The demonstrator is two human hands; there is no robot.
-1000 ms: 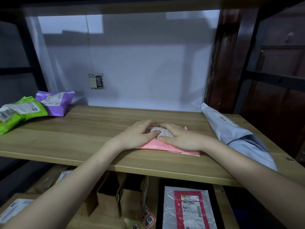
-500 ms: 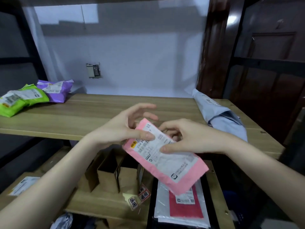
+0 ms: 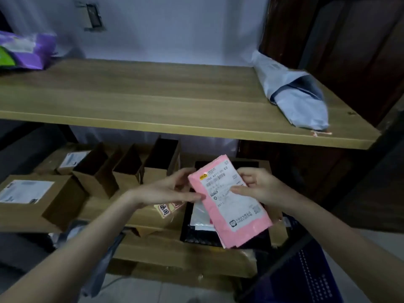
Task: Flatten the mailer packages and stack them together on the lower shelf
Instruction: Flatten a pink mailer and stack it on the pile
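Pink mailer (image 3: pixel 229 200) pinched by left hand (image 3: pixel 168 191) and right hand (image 3: pixel 258 189). Held above lower shelf (image 3: pixel 175 252). Below it, stacked mailers (image 3: pixel 201 217).

White wall (image 3: pixel 175 29), wooden shelf (image 3: pixel 153 101), dark wooden door (image 3: pixel 349 40), dim light.

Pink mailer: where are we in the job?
Done: a clear mailer already lies in the black tray on the lower shelf. In hand: both hands, left and right, hold the pink mailer above that tray. Left: grey mailer, purple mailer and a green one remain on the upper shelf.
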